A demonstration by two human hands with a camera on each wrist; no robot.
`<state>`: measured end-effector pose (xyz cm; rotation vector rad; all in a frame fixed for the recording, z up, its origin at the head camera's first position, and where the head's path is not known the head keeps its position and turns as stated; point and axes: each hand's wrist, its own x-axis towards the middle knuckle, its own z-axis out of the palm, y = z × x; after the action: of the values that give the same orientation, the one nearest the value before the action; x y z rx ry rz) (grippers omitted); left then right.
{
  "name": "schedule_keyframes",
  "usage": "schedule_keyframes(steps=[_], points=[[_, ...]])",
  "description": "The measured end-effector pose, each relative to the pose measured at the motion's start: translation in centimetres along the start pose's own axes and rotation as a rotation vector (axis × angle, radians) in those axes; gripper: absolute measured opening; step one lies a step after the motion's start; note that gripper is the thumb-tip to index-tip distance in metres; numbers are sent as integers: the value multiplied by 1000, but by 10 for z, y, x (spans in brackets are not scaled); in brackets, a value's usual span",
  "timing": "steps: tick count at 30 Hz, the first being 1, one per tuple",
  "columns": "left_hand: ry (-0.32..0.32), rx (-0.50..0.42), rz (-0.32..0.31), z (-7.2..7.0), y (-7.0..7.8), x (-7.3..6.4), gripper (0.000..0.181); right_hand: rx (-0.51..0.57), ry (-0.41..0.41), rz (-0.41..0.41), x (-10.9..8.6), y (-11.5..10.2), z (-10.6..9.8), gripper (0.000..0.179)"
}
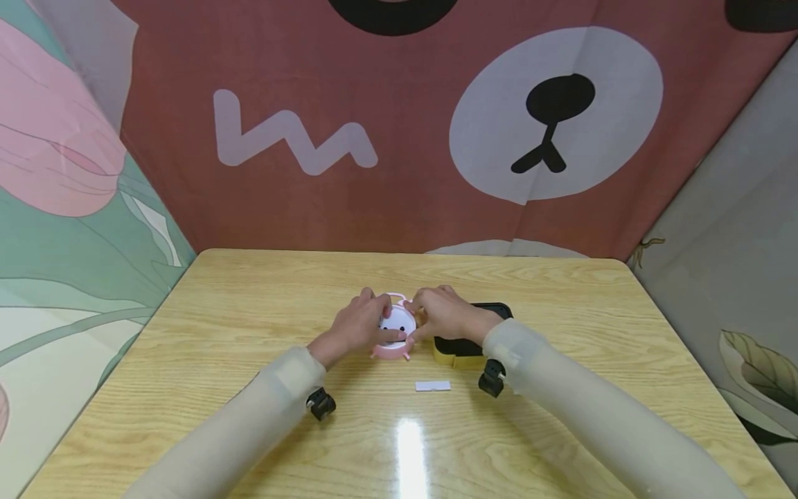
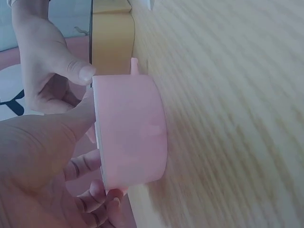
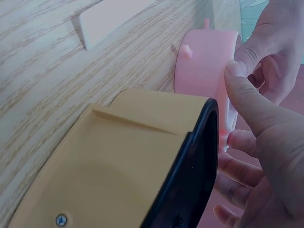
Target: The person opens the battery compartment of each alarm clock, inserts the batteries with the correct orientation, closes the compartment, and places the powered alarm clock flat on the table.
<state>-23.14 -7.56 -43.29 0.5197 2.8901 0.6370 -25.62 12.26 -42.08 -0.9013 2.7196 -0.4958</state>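
Observation:
A pink alarm clock (image 1: 391,352) with a pale face and small feet lies face up on the table, between both hands. My left hand (image 1: 361,322) holds it from the left, with the thumb lying across its face. From the other side my right hand (image 1: 442,313) grips the rim, its thumb at the edge, as the right wrist view shows. In the left wrist view the clock's smooth pink side (image 2: 130,133) faces the camera, and the fingers of the left hand (image 2: 42,156) bend about its top end. The hands hide part of the clock's face.
Under the right forearm a yellow case (image 1: 461,361) with a black rim stands close to the clock; a screw shows on its side in the right wrist view. A white flat strip (image 1: 433,386) lies nearer on the wooden table (image 1: 249,305). Printed cloth (image 1: 312,208) hangs behind.

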Motion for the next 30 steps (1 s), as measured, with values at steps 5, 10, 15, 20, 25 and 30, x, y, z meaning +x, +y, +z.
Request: schedule_keyframes(steps=[5,10,15,20,25,30], points=[[2,8,11,0,1,-1,40,0,-3,11,0,-1,0,39],[3,15,10,0,1,-1,40,-2,-3,10,0,-1,1,36],[21,38,8,3,1,-1,43,-11,7,3,0,0,1,35],[23,60,-2,5,2,0,44,-18,10,0,0,0,1,35],[30,53,2,6,2,0,43,-17,8,1,-1,0,1,35],[39,25,36,6,-1,0,41,-24,10,2,-1,0,1,38]])
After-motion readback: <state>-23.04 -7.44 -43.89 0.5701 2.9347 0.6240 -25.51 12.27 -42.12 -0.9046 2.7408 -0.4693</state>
